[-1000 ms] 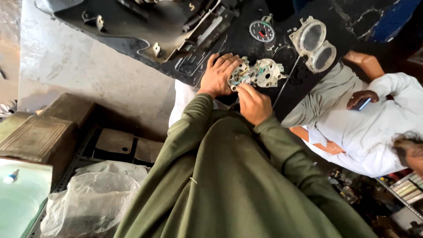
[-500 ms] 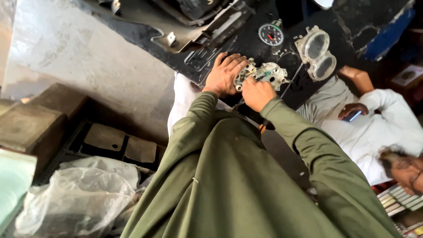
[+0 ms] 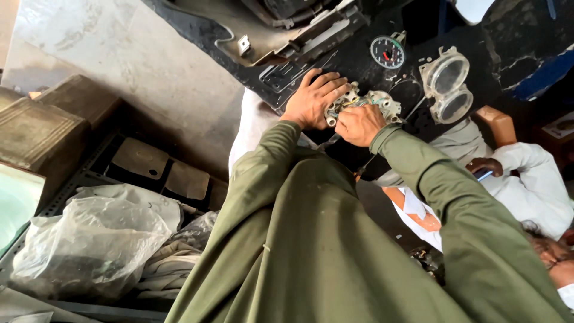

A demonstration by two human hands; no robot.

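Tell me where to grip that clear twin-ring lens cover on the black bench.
Take the clear twin-ring cover by the outer rim of one ring, coming from its right side. It lies flat and apart from the left hand and right hand, and its raised rims offer edges.

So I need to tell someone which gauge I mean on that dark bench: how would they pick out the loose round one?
Start at the black bench top ahead of the person in green sleeves. Just beyond the pale part under the left hand and right hand lies the round gauge. It alone has a dark dial with a red needle; the clear twin lens cover beside it is see-through and empty.
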